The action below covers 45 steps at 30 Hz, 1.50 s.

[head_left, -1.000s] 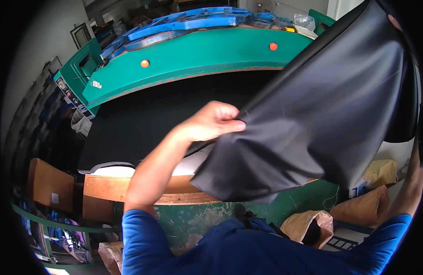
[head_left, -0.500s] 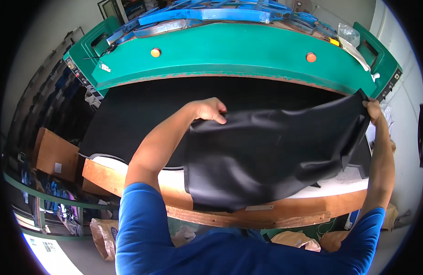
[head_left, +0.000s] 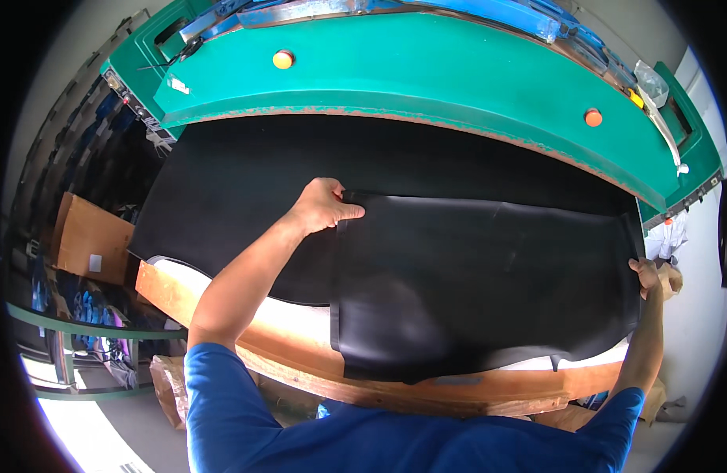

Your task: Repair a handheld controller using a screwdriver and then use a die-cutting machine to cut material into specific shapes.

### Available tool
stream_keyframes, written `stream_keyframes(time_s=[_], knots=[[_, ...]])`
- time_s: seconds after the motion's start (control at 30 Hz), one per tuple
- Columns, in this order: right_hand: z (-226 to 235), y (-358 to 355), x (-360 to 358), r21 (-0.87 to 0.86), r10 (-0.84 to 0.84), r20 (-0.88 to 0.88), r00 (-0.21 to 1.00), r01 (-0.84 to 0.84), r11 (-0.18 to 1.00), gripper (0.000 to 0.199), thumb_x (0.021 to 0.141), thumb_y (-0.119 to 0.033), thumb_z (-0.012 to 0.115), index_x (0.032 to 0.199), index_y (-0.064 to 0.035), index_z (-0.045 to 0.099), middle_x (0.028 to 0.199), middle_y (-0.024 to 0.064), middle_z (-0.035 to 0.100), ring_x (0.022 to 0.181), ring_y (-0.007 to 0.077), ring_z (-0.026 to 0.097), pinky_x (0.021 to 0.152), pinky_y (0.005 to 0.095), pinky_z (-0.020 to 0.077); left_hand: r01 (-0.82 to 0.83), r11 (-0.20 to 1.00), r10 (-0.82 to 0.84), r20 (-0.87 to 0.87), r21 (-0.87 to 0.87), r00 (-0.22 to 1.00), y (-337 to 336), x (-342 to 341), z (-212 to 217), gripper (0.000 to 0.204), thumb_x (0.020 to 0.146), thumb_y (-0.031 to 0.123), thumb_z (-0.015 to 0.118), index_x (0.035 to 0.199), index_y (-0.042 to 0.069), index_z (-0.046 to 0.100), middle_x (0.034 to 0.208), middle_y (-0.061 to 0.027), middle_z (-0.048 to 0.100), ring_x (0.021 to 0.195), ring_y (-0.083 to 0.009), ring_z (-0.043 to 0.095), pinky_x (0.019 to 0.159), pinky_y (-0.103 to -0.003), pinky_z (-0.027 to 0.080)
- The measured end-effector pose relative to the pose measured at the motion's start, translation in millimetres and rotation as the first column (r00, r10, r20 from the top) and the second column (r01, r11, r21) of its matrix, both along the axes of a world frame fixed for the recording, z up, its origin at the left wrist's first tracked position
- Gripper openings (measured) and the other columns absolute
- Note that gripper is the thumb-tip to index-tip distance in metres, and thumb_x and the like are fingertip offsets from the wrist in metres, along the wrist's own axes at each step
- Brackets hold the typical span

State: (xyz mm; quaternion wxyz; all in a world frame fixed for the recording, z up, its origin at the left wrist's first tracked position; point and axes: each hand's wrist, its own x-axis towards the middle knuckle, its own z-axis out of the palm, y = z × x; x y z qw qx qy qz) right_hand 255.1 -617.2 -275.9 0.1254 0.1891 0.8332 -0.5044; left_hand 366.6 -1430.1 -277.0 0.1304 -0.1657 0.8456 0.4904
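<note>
A smooth black sheet (head_left: pixel 474 284), leather-like in sheen, lies over a larger black sheet (head_left: pixel 245 173) on the machine's bed. My left hand (head_left: pixel 324 206) pinches the smaller sheet's far left corner, thumb on top and fingers partly hidden. At its right edge, my right hand (head_left: pixel 646 276) grips the material, with some fingertips out of sight. The smaller sheet is mostly flat, with soft waves along its near edge, which hangs over the wooden front of the bed.
Behind the sheets spans a green machine beam (head_left: pixel 426 71) with two orange buttons, one being the left button (head_left: pixel 282 59). Blue-edged strips (head_left: pixel 490 14) lie on top. A wooden board (head_left: pixel 300 370) edges the bed's front. A cardboard box (head_left: pixel 91 240) and a green rail (head_left: pixel 95 329) stand left.
The right hand has come down and toward me, lowering the raised right end of the sheet. The sheet is flatter now. My left hand has shifted slightly left, and the view has tilted.
</note>
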Motion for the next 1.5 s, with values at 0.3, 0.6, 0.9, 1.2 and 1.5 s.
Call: stream_keyframes(time_s=[0.3,0.6,0.9,1.2,1.5], knots=[[84.5,-56.2,35.8,0.660,-0.099,-0.255,0.962,0.248,0.709,0.053,0.080,-0.041,0.080,0.102,0.0051,0.065,0.086,0.0092,0.067,0.075,0.0216,0.064,0.074,0.0344,0.0517,-0.013,0.979,0.039,-0.123,0.202,0.992,2.8,0.6,0.5,0.048,0.079,0.003,0.077,0.122,-0.005,0.057,0.077,-0.0058,0.058,0.063,-0.0105,0.055,0.053,-0.027,0.046],[163.5,-355.3,111.3,0.447,0.427,-0.430,0.795,-0.223,0.866,0.013,0.087,-0.008,0.068,0.079,-0.0072,0.058,0.068,-0.0072,0.048,0.063,0.0040,0.045,0.054,0.0241,0.0372,-0.152,0.978,0.060,-0.505,-0.144,0.861,16.0,11.1,-19.9,0.049,0.080,0.011,0.074,0.124,0.001,0.057,0.079,-0.0093,0.061,0.076,-0.0200,0.061,0.075,-0.033,0.052],[-5.8,-577.3,156.0,0.269,0.564,-0.353,0.747,-0.496,0.826,0.012,0.081,-0.012,0.071,0.078,-0.0040,0.062,0.074,0.0157,0.067,0.071,0.0298,0.068,0.067,0.0379,0.0533,-0.028,0.968,-0.027,-0.216,-0.250,0.976,21.1,1.6,-12.3,0.024,0.078,0.016,0.071,0.097,0.002,0.067,0.097,-0.0174,0.069,0.100,-0.0305,0.067,0.088,-0.037,0.052],[-8.3,-636.9,165.4,0.370,0.609,-0.460,0.646,-0.483,0.793,0.009,0.079,-0.012,0.067,0.078,-0.0042,0.063,0.076,0.0179,0.067,0.076,0.0387,0.067,0.070,0.0459,0.0546,-0.046,0.997,0.064,-0.317,0.066,0.946,7.5,4.7,-33.6,0.023,0.085,0.011,0.066,0.104,-0.003,0.066,0.089,-0.0136,0.068,0.084,-0.0212,0.066,0.077,-0.033,0.053],[45.2,-508.8,122.7,0.593,0.501,-0.529,0.685,-0.125,0.796,0.053,0.080,-0.030,0.076,0.122,-0.0023,0.061,0.117,0.0179,0.065,0.105,0.0266,0.066,0.088,0.0369,0.0529,-0.097,0.967,0.151,-0.225,0.234,0.962,8.4,41.4,-15.1,0.075,0.085,0.015,0.069,0.143,-0.010,0.030,0.072,-0.0069,0.059,0.063,-0.0156,0.059,0.057,-0.030,0.050]])
